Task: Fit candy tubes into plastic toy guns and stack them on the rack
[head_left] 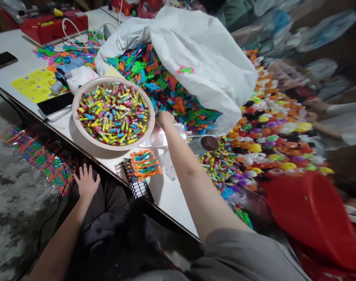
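Observation:
My left hand (86,182) rests on my dark-trousered leg below the table edge, fingers spread, holding nothing. My right hand (165,119) reaches across the table and is closed at the right rim of a pale round basin (76,117); the fingertips are partly hidden. Small clear tubes with coloured labels (113,113) fill the basin. In front of it, a black rack (141,190) at the table edge carries a row of orange, green and blue plastic pieces (145,164). Beside my right forearm lie clear plastic bags (178,132).
A large white sack (207,58) spills coloured plastic figures (178,101). Rightward are a brown-topped container (209,143), heaped small toys (271,136) and a red tub (312,214). A phone (56,103) and yellow sheets (34,84) lie left. Another person's hands (312,111) are at the far right.

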Available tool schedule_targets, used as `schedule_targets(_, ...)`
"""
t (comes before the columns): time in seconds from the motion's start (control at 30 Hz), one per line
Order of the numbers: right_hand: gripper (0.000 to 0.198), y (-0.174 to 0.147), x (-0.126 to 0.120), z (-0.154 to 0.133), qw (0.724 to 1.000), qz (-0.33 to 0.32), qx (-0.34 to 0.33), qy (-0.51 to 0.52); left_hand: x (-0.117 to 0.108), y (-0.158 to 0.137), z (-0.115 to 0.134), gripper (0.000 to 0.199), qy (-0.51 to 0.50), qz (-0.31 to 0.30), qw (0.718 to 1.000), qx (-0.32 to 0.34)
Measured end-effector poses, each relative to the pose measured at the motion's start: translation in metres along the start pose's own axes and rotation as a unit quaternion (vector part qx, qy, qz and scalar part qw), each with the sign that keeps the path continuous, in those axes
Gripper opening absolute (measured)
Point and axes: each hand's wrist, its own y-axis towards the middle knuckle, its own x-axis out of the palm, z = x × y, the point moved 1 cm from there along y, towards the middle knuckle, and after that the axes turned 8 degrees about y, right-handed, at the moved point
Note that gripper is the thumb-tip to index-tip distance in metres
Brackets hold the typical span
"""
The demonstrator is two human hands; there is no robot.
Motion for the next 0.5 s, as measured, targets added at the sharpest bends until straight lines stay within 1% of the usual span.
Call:
schedule_targets(0.1,0.033,-0.001,-0.005,0.010,0.997,0.053,0.029,0.045,0.001,0.001,0.001,0.063,0.001,-0.005,1.000,-0.001)
schedule_targets(0.13,0.033,-0.001,-0.005,0.013,0.995,0.060,0.042,0.066,0.001,0.001,0.001,0.063,0.001,-0.006,1.000,-0.002)
schedule_targets(0.2,0.031,-0.001,-0.005,0.019,0.991,0.052,0.066,0.108,0.001,0.001,0.002,0.063,0.001,-0.007,1.000,-0.002)
schedule_targets(0.27,0.029,0.000,-0.002,0.023,0.987,0.026,0.077,0.140,0.002,0.001,0.002,0.062,0.001,-0.005,1.000,-0.002)
schedule_targets(0.4,0.024,0.003,0.005,0.022,0.984,-0.009,0.062,0.166,0.003,0.000,0.002,0.062,-0.007,-0.002,1.000,-0.002)
schedule_targets(0.5,0.022,0.006,0.010,0.017,0.984,0.000,0.047,0.171,0.005,0.000,0.002,0.062,-0.014,-0.002,1.000,-0.002)
